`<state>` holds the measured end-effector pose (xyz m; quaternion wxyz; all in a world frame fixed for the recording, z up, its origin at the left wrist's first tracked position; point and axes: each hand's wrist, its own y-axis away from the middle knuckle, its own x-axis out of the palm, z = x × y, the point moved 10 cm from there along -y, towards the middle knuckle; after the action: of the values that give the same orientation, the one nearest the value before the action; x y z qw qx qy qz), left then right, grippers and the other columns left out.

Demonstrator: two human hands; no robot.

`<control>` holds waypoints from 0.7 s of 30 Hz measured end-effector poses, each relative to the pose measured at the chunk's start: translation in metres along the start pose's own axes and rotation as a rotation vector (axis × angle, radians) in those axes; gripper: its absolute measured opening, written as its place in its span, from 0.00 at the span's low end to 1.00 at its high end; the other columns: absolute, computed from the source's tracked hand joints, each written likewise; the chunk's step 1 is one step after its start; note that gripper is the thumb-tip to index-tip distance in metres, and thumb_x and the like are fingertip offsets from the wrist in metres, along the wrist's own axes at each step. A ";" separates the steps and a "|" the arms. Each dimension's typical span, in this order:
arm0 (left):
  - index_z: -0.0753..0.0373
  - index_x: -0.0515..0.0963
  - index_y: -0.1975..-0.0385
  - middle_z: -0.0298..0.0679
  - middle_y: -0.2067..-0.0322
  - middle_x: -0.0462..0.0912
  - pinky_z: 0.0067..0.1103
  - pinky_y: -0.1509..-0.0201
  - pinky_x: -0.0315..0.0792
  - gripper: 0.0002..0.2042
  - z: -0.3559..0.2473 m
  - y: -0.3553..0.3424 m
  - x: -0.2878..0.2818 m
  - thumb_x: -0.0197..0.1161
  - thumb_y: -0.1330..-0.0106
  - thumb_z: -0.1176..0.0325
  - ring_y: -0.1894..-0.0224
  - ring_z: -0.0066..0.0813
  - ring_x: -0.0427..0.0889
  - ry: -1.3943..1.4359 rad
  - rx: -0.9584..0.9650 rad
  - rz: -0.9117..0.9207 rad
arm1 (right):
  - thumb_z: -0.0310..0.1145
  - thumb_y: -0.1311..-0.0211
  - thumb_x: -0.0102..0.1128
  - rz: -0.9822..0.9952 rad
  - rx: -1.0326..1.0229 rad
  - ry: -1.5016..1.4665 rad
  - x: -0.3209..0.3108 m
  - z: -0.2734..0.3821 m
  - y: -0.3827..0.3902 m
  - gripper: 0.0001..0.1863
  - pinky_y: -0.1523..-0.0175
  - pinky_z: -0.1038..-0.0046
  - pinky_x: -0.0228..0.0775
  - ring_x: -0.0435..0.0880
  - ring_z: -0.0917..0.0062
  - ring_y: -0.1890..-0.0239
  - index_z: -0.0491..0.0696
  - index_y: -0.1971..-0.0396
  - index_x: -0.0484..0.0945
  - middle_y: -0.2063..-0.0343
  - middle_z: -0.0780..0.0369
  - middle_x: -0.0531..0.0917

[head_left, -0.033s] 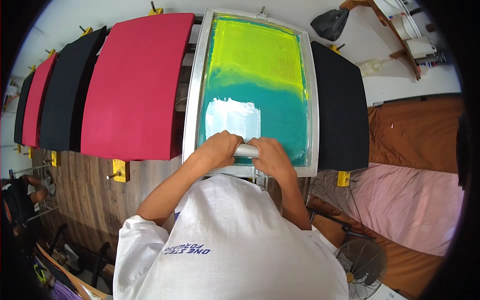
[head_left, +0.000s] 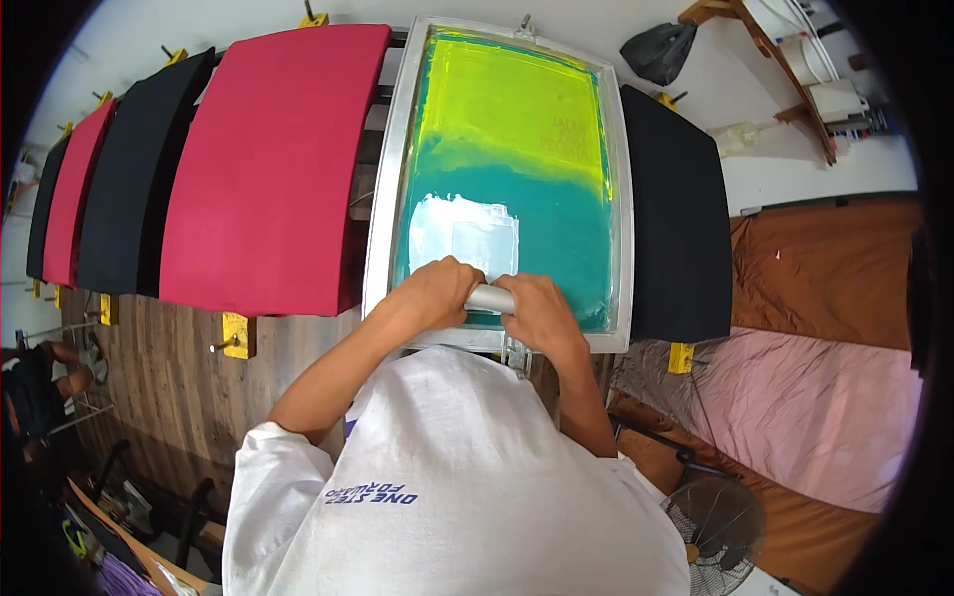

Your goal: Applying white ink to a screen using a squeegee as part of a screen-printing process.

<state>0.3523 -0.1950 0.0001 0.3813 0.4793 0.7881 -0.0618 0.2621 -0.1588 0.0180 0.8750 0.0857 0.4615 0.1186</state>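
Both my hands hold a squeegee with a silver-grey bar handle (head_left: 491, 298) at the near end of a screen-printing frame. My left hand (head_left: 437, 293) is closed around the bar's left part, and my right hand (head_left: 540, 310) grips its right part. The blade under the bar is hidden. The screen's pale metal rim (head_left: 384, 223) surrounds a mesh, teal (head_left: 561, 223) in the near half and yellow-green (head_left: 507, 94) in the far half. Thick white ink (head_left: 431, 230) lies on the teal part, just beyond my left hand, beside a paler rectangular patch (head_left: 485, 238).
Left of the screen stand a red fabric-covered board (head_left: 273, 169), a black one (head_left: 139, 179) and more beyond. Another black board (head_left: 678, 219) adjoins the right side. Yellow clamps (head_left: 238, 335) sit at the board ends. A fan (head_left: 717, 536) stands near right; someone's leg (head_left: 72, 372) shows far left.
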 end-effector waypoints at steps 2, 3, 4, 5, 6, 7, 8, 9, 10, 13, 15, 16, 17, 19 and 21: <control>0.64 0.84 0.59 0.54 0.70 0.85 0.37 0.58 0.80 0.20 0.002 -0.004 -0.009 0.63 0.55 0.82 0.65 0.53 0.85 -0.003 0.001 -0.022 | 0.20 0.59 0.61 0.000 -0.028 -0.005 -0.004 0.008 -0.003 0.17 0.55 0.55 0.72 0.81 0.48 0.63 0.41 0.63 0.82 0.69 0.46 0.81; 0.64 0.84 0.61 0.54 0.70 0.85 0.36 0.58 0.80 0.18 0.002 -0.007 -0.014 0.64 0.55 0.82 0.65 0.52 0.86 -0.023 0.035 -0.051 | 0.21 0.58 0.61 -0.030 -0.023 0.044 -0.008 0.010 -0.006 0.18 0.54 0.55 0.72 0.80 0.48 0.63 0.41 0.61 0.81 0.68 0.47 0.81; 0.64 0.84 0.62 0.54 0.70 0.85 0.36 0.59 0.81 0.16 0.003 -0.010 -0.021 0.64 0.54 0.81 0.66 0.51 0.86 -0.045 0.068 -0.082 | 0.21 0.58 0.62 -0.061 -0.019 0.093 -0.012 0.013 -0.009 0.20 0.54 0.55 0.73 0.80 0.49 0.62 0.41 0.59 0.81 0.68 0.47 0.81; 0.63 0.84 0.60 0.53 0.69 0.85 0.36 0.58 0.80 0.19 0.001 -0.012 -0.030 0.62 0.55 0.84 0.64 0.52 0.86 -0.015 0.122 -0.107 | 0.21 0.58 0.62 -0.053 -0.035 0.105 -0.014 0.021 -0.009 0.20 0.54 0.55 0.73 0.80 0.49 0.62 0.41 0.59 0.81 0.68 0.47 0.81; 0.63 0.84 0.59 0.52 0.68 0.86 0.36 0.56 0.80 0.21 -0.002 -0.013 -0.037 0.60 0.55 0.85 0.63 0.52 0.85 0.047 0.184 -0.153 | 0.21 0.56 0.62 -0.122 -0.017 0.211 -0.025 0.030 -0.008 0.20 0.56 0.56 0.73 0.80 0.51 0.61 0.42 0.57 0.81 0.67 0.48 0.81; 0.63 0.84 0.58 0.52 0.67 0.86 0.35 0.55 0.79 0.22 -0.003 -0.013 -0.044 0.59 0.56 0.86 0.62 0.52 0.85 0.107 0.247 -0.200 | 0.21 0.54 0.62 -0.192 -0.001 0.317 -0.033 0.037 -0.007 0.21 0.58 0.57 0.74 0.81 0.54 0.61 0.42 0.55 0.80 0.67 0.50 0.80; 0.62 0.82 0.51 0.51 0.57 0.85 0.40 0.42 0.75 0.28 0.002 -0.016 -0.040 0.57 0.56 0.87 0.52 0.50 0.83 0.120 0.260 -0.151 | 0.21 0.54 0.62 -0.190 -0.016 0.325 -0.027 0.041 -0.010 0.21 0.58 0.57 0.74 0.81 0.54 0.61 0.42 0.55 0.80 0.67 0.50 0.80; 0.61 0.80 0.48 0.49 0.52 0.83 0.44 0.35 0.68 0.29 0.011 -0.015 -0.036 0.57 0.55 0.87 0.47 0.48 0.81 0.100 0.283 -0.215 | 0.22 0.51 0.62 -0.220 -0.019 0.424 -0.023 0.043 -0.012 0.20 0.59 0.58 0.74 0.80 0.56 0.60 0.43 0.54 0.80 0.66 0.51 0.80; 0.60 0.78 0.44 0.48 0.46 0.81 0.48 0.29 0.61 0.31 0.021 -0.011 -0.029 0.57 0.54 0.87 0.41 0.45 0.78 0.080 0.305 -0.279 | 0.24 0.49 0.61 -0.251 -0.023 0.522 -0.018 0.047 -0.014 0.20 0.60 0.60 0.74 0.80 0.58 0.59 0.44 0.53 0.80 0.64 0.52 0.80; 0.58 0.76 0.42 0.38 0.40 0.77 0.53 0.25 0.51 0.33 0.039 0.001 -0.009 0.58 0.54 0.88 0.34 0.43 0.71 0.084 0.166 -0.233 | 0.20 0.48 0.57 -0.263 -0.047 0.555 0.008 0.049 -0.014 0.22 0.58 0.58 0.72 0.79 0.57 0.57 0.43 0.49 0.77 0.61 0.50 0.80; 0.56 0.76 0.42 0.35 0.37 0.75 0.52 0.24 0.47 0.32 0.042 0.020 -0.003 0.62 0.52 0.86 0.31 0.40 0.68 0.028 0.151 -0.311 | 0.21 0.44 0.54 -0.203 -0.050 0.574 0.027 0.054 -0.009 0.21 0.55 0.59 0.70 0.76 0.57 0.53 0.44 0.49 0.77 0.57 0.50 0.78; 0.56 0.76 0.42 0.34 0.36 0.74 0.52 0.24 0.45 0.32 0.043 0.027 -0.001 0.63 0.52 0.85 0.30 0.39 0.67 0.009 0.141 -0.341 | 0.21 0.43 0.54 -0.156 -0.036 0.567 0.033 0.055 -0.007 0.20 0.54 0.59 0.70 0.75 0.58 0.52 0.44 0.49 0.76 0.55 0.51 0.77; 0.56 0.77 0.42 0.36 0.35 0.73 0.51 0.23 0.43 0.32 0.042 0.034 0.000 0.62 0.52 0.85 0.29 0.41 0.65 0.008 0.106 -0.330 | 0.21 0.43 0.53 -0.106 -0.033 0.557 0.039 0.055 -0.005 0.20 0.52 0.59 0.68 0.74 0.58 0.50 0.45 0.48 0.76 0.54 0.51 0.75; 0.57 0.77 0.42 0.38 0.36 0.74 0.52 0.23 0.43 0.31 0.032 0.043 -0.005 0.62 0.52 0.85 0.29 0.42 0.65 -0.056 0.078 -0.312 | 0.21 0.44 0.54 -0.106 -0.056 0.502 0.036 0.055 -0.003 0.21 0.52 0.60 0.68 0.74 0.58 0.51 0.45 0.48 0.76 0.53 0.51 0.76; 0.58 0.77 0.43 0.41 0.37 0.75 0.52 0.23 0.43 0.31 0.025 0.050 -0.013 0.62 0.52 0.85 0.29 0.43 0.65 -0.129 0.046 -0.297 | 0.20 0.44 0.54 -0.113 -0.086 0.443 0.030 0.056 -0.003 0.22 0.52 0.60 0.68 0.74 0.59 0.51 0.45 0.47 0.76 0.53 0.51 0.76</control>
<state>0.4093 -0.1890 0.0049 0.4065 0.3610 0.8227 -0.1662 0.3252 -0.1554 0.0244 0.7603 -0.0060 0.6410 0.1049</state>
